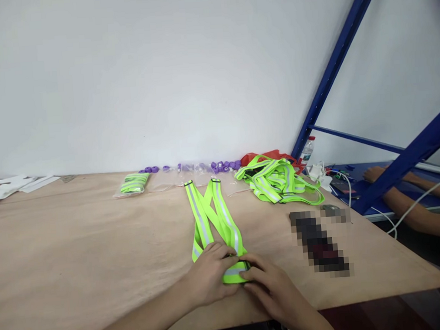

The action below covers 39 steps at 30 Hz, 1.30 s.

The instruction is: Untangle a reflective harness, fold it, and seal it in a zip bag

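A neon yellow-green reflective strap harness lies stretched out on the wooden table, its two bands running away from me. My left hand presses down on its near end, fingers curled over the folded part. My right hand grips the same folded end from the right, fingers closed on the band.
A heap of similar neon straps lies at the back right, a bagged one at the back left. Purple small parts line the wall. A blurred dark object lies right of my hands. Another person's arms rest beyond blue shelf bars.
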Motion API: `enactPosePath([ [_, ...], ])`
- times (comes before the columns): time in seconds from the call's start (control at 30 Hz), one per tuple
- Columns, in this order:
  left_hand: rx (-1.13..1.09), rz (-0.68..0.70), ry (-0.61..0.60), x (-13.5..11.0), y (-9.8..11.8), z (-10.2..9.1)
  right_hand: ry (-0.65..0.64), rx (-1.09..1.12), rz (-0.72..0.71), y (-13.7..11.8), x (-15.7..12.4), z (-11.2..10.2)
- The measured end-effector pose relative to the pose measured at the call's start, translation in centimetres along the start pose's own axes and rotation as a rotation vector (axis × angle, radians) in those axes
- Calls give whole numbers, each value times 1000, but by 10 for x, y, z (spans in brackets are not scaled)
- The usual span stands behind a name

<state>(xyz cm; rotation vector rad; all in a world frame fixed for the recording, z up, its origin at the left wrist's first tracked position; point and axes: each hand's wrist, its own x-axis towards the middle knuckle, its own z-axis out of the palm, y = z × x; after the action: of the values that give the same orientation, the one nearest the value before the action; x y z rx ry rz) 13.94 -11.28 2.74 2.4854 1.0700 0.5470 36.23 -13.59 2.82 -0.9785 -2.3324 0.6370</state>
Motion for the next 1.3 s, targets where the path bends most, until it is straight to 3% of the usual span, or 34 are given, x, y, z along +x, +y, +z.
enactPosePath([
  [0.2,-17,51,24,-5,-2,-2,10,14,-15,6,-1,-2],
  [0.4,-15,9,5,-7,-1,-3,-16,-40,-18,6,-2,-3],
  [0.67,-20,-1,26,-6,-2,1,-13,-175,79,2,-16,18],
  [0.93,-35,24,-2,-6,0,1,-103,-156,180,-8,-12,15],
  [1.13,-123,-78,54,-8,0,4,-74,-362,-18,-6,-5,26],
  [1.3,-135,-83,72,-9,-2,7,0,-537,-159,-2,-3,25],
])
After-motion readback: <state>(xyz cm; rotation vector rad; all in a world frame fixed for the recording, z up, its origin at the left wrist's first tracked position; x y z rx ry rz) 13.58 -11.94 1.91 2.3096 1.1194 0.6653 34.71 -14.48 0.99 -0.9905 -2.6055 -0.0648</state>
